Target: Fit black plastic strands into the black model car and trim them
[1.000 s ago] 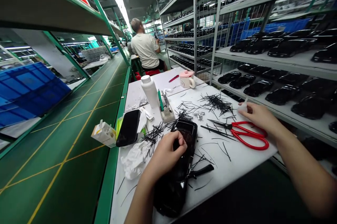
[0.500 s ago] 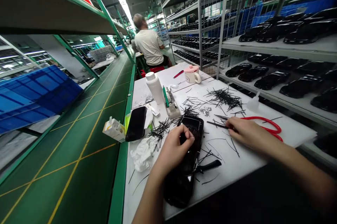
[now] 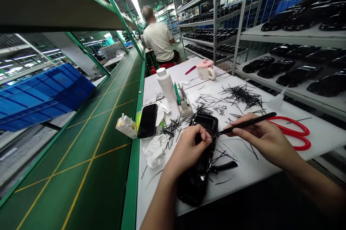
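A glossy black model car (image 3: 193, 183) lies on the white board with its nose toward me, and my left hand (image 3: 189, 147) grips its upper end. My right hand (image 3: 261, 138) pinches long black tweezers (image 3: 244, 125), whose tips reach the car near my left fingers. Several black bristle-like strands (image 3: 242, 96) lie in loose heaps and singly around the car. Red-handled scissors (image 3: 293, 132) rest just right of my right hand. The car's underside is hidden.
On the white table stand a white bottle (image 3: 166, 84), a mug (image 3: 207, 72) and a small tool holder (image 3: 185, 104). A black phone (image 3: 147, 120) and crumpled tissue (image 3: 156, 150) lie left. Shelves of black model cars (image 3: 298, 76) rise right; a green conveyor (image 3: 94, 143) runs left; a seated co-worker (image 3: 158, 39) sits ahead.
My right hand has moved left from the scissors and picked up the black tweezers, bringing their tips to the car. The scissors now show fully. The view has shifted slightly.
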Demonstrator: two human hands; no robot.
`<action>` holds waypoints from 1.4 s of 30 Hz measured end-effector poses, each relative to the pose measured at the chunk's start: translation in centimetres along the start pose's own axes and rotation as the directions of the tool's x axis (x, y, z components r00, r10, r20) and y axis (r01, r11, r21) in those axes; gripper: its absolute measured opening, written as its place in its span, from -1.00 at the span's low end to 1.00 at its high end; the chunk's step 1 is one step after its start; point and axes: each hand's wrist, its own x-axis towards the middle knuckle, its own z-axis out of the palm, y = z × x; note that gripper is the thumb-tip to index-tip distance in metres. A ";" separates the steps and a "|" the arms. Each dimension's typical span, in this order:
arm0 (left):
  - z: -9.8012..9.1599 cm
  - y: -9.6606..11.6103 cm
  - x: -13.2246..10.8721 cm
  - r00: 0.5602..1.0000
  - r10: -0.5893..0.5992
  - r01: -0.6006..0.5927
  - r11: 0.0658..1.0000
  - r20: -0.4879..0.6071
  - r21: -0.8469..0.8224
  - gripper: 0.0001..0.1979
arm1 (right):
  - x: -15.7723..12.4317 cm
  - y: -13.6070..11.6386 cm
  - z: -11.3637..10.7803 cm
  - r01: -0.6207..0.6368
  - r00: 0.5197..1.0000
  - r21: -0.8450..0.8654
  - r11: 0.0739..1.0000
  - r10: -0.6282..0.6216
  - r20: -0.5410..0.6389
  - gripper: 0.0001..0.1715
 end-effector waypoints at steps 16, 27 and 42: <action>0.1 0.4 -0.1 1.000 -0.015 0.015 1.000 0.000 -0.009 -0.76 | -0.2 -0.3 -0.1 -0.036 0.998 -0.047 0.998 0.038 0.043 -0.72; -0.2 0.5 0.0 1.000 -0.023 0.023 1.000 0.010 -0.018 -0.73 | 0.1 -0.4 -0.1 -0.076 0.996 -0.010 0.997 0.077 0.046 -0.71; -0.1 0.1 0.5 0.984 -0.047 0.034 0.996 -0.171 -0.081 -0.80 | -0.9 1.7 -0.3 -0.051 0.929 -0.195 0.980 0.117 0.350 -0.76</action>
